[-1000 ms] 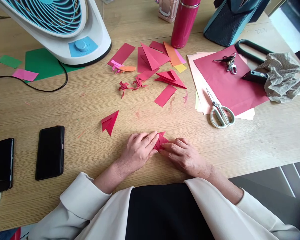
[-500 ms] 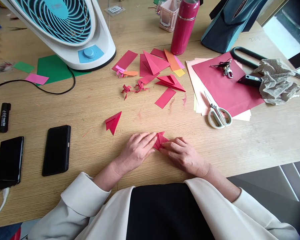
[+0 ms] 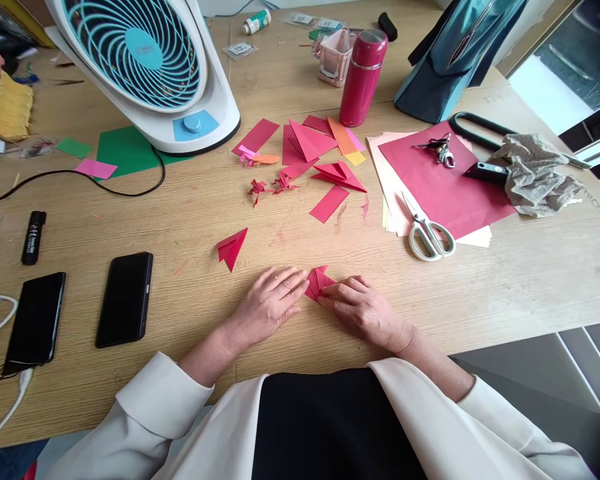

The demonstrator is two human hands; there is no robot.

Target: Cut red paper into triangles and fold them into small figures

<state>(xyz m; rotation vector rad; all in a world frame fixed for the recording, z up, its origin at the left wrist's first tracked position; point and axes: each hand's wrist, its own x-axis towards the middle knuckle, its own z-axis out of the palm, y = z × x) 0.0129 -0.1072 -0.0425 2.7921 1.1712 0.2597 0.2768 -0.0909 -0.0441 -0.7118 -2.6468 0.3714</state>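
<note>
A small folded red paper (image 3: 319, 281) lies on the table in front of me. My right hand (image 3: 367, 310) has its fingers on the paper's right side, thumb and fingertips pressed together there. Flat on the table to the left, my left hand (image 3: 267, 303) stretches out its fingers, the tips at the paper's left edge. Farther left rests a second folded red paper (image 3: 232, 249), pointed at the upper right. Beyond it sit two small red paper figures, one of them a spiky folded figure (image 3: 283, 182).
A fan (image 3: 145, 60) stands at the back left, a pink bottle (image 3: 364, 77) at the back centre. White-handled scissors (image 3: 430, 233) lie on red paper sheets (image 3: 450, 193) at right. A phone (image 3: 125, 300) and a marker (image 3: 33, 238) lie at left. A bag (image 3: 440, 73) stands at the back.
My left hand has slid slightly left off the folded paper, its fingers straighter. The right hand stays on the paper. The camera view has tilted up a little.
</note>
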